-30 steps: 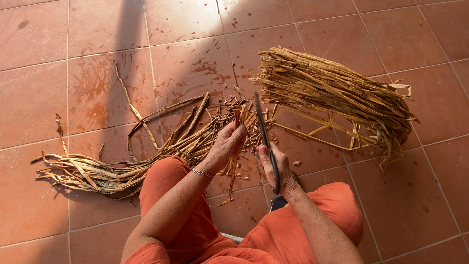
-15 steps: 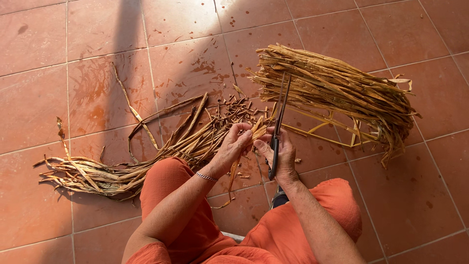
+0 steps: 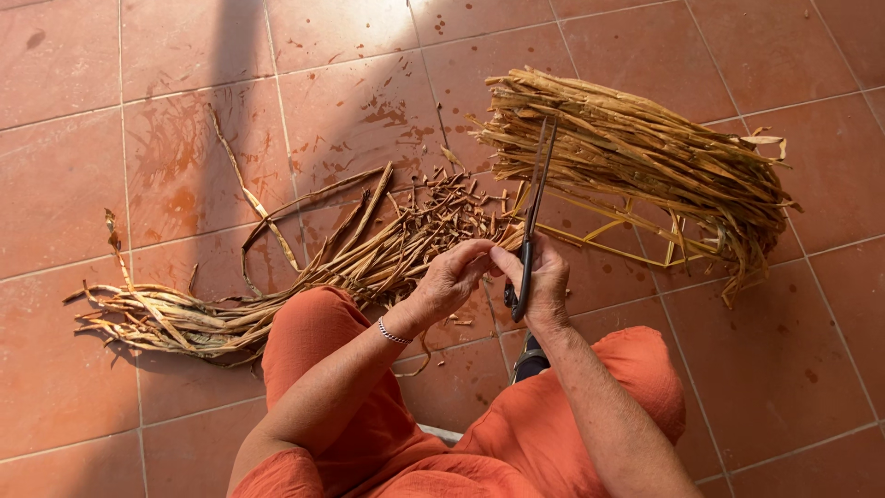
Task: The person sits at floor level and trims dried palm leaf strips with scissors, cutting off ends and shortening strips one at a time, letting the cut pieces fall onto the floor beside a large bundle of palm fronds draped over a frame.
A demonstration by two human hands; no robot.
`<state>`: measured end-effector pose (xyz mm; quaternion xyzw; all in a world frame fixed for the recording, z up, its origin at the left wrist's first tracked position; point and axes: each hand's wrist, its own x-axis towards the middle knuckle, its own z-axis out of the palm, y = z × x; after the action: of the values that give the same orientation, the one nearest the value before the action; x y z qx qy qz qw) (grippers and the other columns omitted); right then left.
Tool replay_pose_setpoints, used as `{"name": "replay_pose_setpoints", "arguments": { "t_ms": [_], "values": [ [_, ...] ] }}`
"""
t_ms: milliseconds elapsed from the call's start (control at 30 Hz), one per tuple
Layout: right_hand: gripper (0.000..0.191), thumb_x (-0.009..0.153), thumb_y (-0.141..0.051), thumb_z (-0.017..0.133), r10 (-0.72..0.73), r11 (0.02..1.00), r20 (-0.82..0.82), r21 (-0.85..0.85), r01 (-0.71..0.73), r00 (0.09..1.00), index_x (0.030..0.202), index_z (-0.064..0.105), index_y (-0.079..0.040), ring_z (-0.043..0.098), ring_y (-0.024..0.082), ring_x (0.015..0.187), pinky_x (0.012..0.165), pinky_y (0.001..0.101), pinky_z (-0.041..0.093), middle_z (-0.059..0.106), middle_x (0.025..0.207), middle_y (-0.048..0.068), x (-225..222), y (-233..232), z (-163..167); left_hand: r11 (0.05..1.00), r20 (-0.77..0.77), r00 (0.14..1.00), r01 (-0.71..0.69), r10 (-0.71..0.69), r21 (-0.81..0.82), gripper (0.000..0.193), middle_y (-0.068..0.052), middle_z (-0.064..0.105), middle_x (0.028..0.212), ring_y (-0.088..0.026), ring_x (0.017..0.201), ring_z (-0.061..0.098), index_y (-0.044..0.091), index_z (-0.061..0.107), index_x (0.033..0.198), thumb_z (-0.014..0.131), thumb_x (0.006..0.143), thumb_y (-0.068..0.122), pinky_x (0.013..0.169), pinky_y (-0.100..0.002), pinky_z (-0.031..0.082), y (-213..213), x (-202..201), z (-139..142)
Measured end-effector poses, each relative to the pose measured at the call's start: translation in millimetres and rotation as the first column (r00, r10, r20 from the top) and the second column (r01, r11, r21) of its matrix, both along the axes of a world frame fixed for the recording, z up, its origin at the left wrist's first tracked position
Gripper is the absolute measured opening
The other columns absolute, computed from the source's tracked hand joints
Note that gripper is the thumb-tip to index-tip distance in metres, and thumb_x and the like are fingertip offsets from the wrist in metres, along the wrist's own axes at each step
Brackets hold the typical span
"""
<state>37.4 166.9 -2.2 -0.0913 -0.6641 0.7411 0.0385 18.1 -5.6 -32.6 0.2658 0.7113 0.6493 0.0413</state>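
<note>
My right hand [image 3: 544,286] grips a pair of long dark scissors [image 3: 533,214] by the handles, blades pointing away from me and slightly apart. My left hand [image 3: 452,281] meets it at the handles, fingers pinched on the end of a dried plant strip [image 3: 502,238]. Both hands hover above my knees in orange cloth. A bundle of dried brown strips [image 3: 304,277] lies under the left hand and runs out to the left. Short cut bits [image 3: 442,198] are scattered just beyond my fingers.
A thick tidy bundle of yellow-brown dried strips [image 3: 636,166] lies at the right on the terracotta tile floor [image 3: 138,83]. A few loose curled strips [image 3: 249,198] trail to the left. A silver bracelet [image 3: 392,334] is on my left wrist.
The scissors have swung from leaning left to pointing up and right over the right bundle. My hands have come closer together.
</note>
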Motion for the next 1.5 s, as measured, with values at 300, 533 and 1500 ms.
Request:
{"name": "replay_pose_setpoints", "arguments": {
  "t_ms": [300,533,1500],
  "values": [
    [0.017,0.091,-0.003,0.076,-0.134,0.988,-0.023,0.069,0.135,0.991,0.105,0.066,-0.004,0.07,0.012,0.064,0.057,0.0254,0.058,0.069,0.088,0.005,-10,10,6,0.98,-0.124,0.982,-0.155,0.139,-0.124,0.04,-0.012,0.065,0.118,-0.02,0.097,0.069,0.009,0.053,0.143,0.063,0.105,0.01,0.078,-0.032,0.062,-3,9,14],
    [0.028,0.093,-0.001,0.07,-0.267,0.954,-0.161,-0.181,0.238,0.95,0.119,0.06,-0.005,0.072,0.015,0.071,0.065,0.0252,0.061,0.075,0.097,0.014,-14,32,27,0.979,0.5,0.842,0.164,-0.204,0.125,0.038,-0.007,0.07,0.094,-0.012,0.081,0.063,0.008,0.062,0.131,0.051,0.109,0.036,0.073,-0.028,0.055,-4,54,1],
    [0.032,0.08,-0.003,0.078,0.526,0.633,0.6,0.197,-0.749,0.603,0.11,0.065,-0.007,0.071,0.011,0.065,0.064,0.0281,0.061,0.074,0.076,0.004,79,49,-20,0.402,0.747,0.637,-0.744,0.188,0.533,0.024,-0.004,0.058,0.082,-0.014,0.064,0.055,0.004,0.056,0.12,0.051,0.109,0.025,0.062,-0.031,0.053,-116,-95,-48]
  ]
}}
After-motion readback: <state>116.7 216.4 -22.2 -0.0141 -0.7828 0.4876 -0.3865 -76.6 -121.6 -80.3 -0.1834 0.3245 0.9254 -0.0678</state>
